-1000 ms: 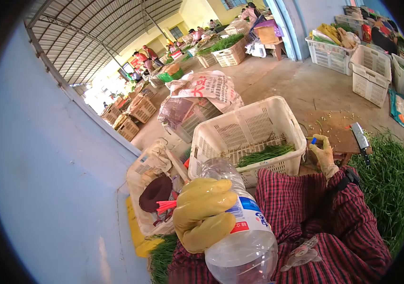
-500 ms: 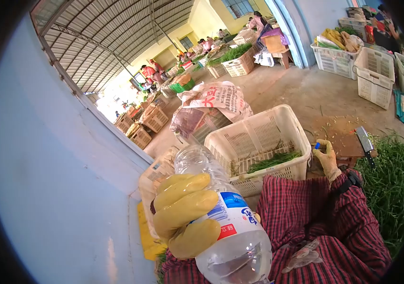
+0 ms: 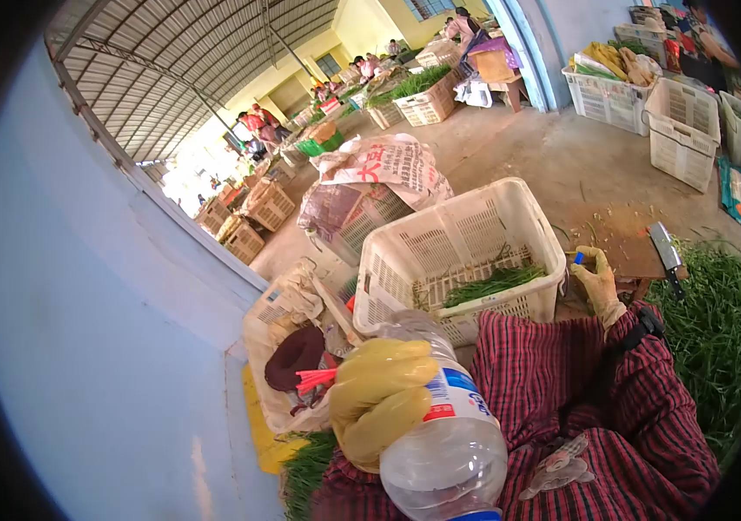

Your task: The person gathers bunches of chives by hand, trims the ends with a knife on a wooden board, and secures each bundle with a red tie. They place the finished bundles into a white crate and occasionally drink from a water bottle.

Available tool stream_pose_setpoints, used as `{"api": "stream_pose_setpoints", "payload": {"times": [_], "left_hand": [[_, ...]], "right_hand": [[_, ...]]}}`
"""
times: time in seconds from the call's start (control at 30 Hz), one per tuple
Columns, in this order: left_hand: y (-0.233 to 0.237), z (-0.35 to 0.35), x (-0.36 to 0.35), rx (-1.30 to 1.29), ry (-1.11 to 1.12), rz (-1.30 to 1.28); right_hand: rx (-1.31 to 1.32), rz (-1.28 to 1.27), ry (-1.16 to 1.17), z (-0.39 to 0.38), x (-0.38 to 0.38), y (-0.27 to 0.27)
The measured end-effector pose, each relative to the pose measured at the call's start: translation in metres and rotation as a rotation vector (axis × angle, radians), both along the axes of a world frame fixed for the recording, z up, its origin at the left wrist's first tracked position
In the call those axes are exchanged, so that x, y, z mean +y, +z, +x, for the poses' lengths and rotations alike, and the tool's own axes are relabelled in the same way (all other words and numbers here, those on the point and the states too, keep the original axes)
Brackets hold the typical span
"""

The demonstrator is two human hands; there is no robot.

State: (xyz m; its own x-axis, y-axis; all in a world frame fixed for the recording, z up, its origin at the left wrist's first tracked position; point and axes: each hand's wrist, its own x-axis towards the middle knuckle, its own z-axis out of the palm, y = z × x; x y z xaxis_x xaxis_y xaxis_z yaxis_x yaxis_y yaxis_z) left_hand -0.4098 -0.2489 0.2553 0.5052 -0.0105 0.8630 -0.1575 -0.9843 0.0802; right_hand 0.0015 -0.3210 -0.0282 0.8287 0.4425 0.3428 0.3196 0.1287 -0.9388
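Note:
My left hand [image 3: 383, 395], in a yellow rubber glove, is wrapped round a large clear plastic water bottle [image 3: 444, 456] close in front of me. The bottle has a white, blue and red label and slants with its blue-ringed end toward me. Liquid shows inside it. My right hand [image 3: 596, 282], gloved too, is by my right knee and pinches a small blue bottle cap [image 3: 579, 258]. Beside it stands a white plastic crate [image 3: 522, 195] with cut green stalks [image 3: 496, 285] at the bottom.
Right of me, a knife [image 3: 668, 256] lies on a wooden board [image 3: 627, 252] beside heaped greens [image 3: 718, 339]. A smaller crate [image 3: 258, 334] holding a dark red item and red strips stands by the blue wall [image 3: 110, 304]. A printed sack [image 3: 396, 165] lies ahead; people work among crates farther back.
My left hand and the bottle have moved down and slightly right, uncovering the smaller crate by the wall. My right hand stays by my knee with the blue cap.

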Motion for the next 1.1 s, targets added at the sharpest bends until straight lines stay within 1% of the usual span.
{"api": "stream_pose_setpoints", "payload": {"times": [0.1, 0.2, 0.23, 0.3, 0.33, 0.37, 0.4, 0.43, 0.5, 0.57, 0.63, 0.67, 0.73, 0.77, 0.8, 0.83, 0.87, 0.9, 0.97, 1.0, 1.03, 1.1], "left_hand": [[-0.031, -0.005, 0.004, 0.059, -0.004, -0.194], [-0.051, -0.012, 0.007, 0.116, 0.002, -0.424], [-0.052, -0.015, 0.012, 0.150, 0.024, -0.500], [-0.050, -0.020, 0.033, 0.504, 0.308, -0.337], [-0.063, -0.016, 0.041, 0.501, 0.307, -0.346], [-0.086, -0.007, 0.052, 0.316, 0.153, -0.498], [-0.107, 0.000, 0.063, 0.130, -0.006, -0.650], [-0.124, 0.004, 0.071, 0.136, -0.019, -0.673], [-0.158, 0.010, 0.080, 0.080, -0.073, -1.158], [-0.183, 0.015, 0.088, 0.126, -0.102, -1.216], [-0.201, 0.018, 0.096, 0.183, -0.131, -1.274], [-0.207, 0.019, 0.099, 0.222, -0.152, -1.297], [-0.212, 0.023, 0.099, 0.222, -0.174, -1.348], [-0.212, 0.024, 0.100, 0.212, -0.188, -1.380], [-0.217, 0.021, 0.104, 0.214, -0.185, -1.384], [-0.225, 0.016, 0.111, 0.319, -0.151, -1.372], [-0.230, 0.013, 0.115, 0.422, -0.117, -1.355], [-0.234, 0.011, 0.117, 0.419, -0.112, -1.354], [-0.239, 0.006, 0.121, 0.455, -0.219, -1.461], [-0.250, 0.002, 0.128, 0.484, -0.223, -1.362], [-0.260, -0.004, 0.133, 0.476, -0.202, -1.349], [-0.264, -0.008, 0.137, 0.571, -0.415, -1.541]], "right_hand": [[-0.040, -0.076, 0.004, -0.003, -0.001, 0.003], [0.114, -0.038, 0.091, -0.014, 0.001, 0.017], [0.115, -0.062, 0.097, -0.016, 0.002, 0.020], [-0.058, -0.151, 0.034, -0.016, 0.007, 0.025], [-0.050, -0.097, 0.102, -0.026, 0.009, 0.040], [-0.051, -0.107, 0.103, -0.041, 0.014, 0.060], [0.008, -0.079, 0.230, -0.059, 0.019, 0.082], [0.073, -0.057, 0.348, -0.078, 0.020, 0.104], [0.067, -0.136, 0.553, -0.119, 0.025, 0.148], [-0.163, -0.139, 0.755, -0.144, 0.044, 0.162], [-0.306, -0.145, 0.853, -0.160, 0.065, 0.162], [-0.295, -0.158, 0.845, -0.165, 0.074, 0.162], [-0.351, -0.094, 0.980, -0.168, 0.088, 0.159], [-0.344, -0.098, 0.980, -0.165, 0.092, 0.156], [-0.441, -0.074, 0.959, -0.163, 0.097, 0.153], [-0.538, -0.049, 0.936, -0.161, 0.102, 0.152], [-0.572, -0.043, 0.953, -0.159, 0.104, 0.153], [-0.573, -0.039, 0.957, -0.157, 0.103, 0.155], [-0.534, -0.205, 1.119, -0.154, 0.103, 0.168], [-0.571, -0.200, 1.181, -0.153, 0.105, 0.172], [-0.634, -0.121, 1.204, -0.153, 0.110, 0.169], [-0.643, -0.119, 1.314, -0.149, 0.115, 0.165]]}}
